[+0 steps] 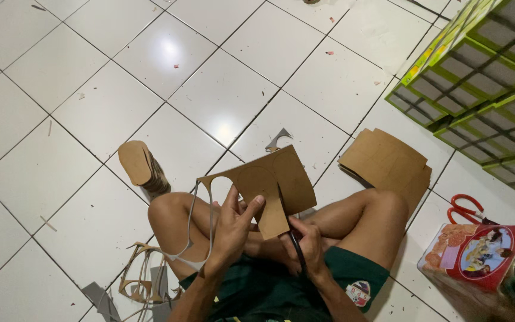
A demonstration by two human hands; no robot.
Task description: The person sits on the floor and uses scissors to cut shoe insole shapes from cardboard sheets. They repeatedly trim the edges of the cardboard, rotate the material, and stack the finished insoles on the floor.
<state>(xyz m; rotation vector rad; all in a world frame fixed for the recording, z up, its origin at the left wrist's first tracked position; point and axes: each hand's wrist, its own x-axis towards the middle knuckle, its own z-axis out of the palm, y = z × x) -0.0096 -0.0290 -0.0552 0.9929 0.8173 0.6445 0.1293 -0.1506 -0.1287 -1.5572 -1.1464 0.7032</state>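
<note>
Left hand [233, 223] gripping cardboard sheet [272, 182], right hand [306, 241] just below with scissors [296, 244]

Overhead light glares off the glossy white floor tiles [168, 48]; focus sharp, edges slightly stretched.

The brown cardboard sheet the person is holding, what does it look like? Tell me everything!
The brown cardboard sheet is flat, thin and stiff-looking, held tilted above the person's lap. An oval shape is being cut out of it, and a thin leftover strip dangles from its left edge. The left hand pinches it from below; the right hand works dark-handled scissors into it.
</note>
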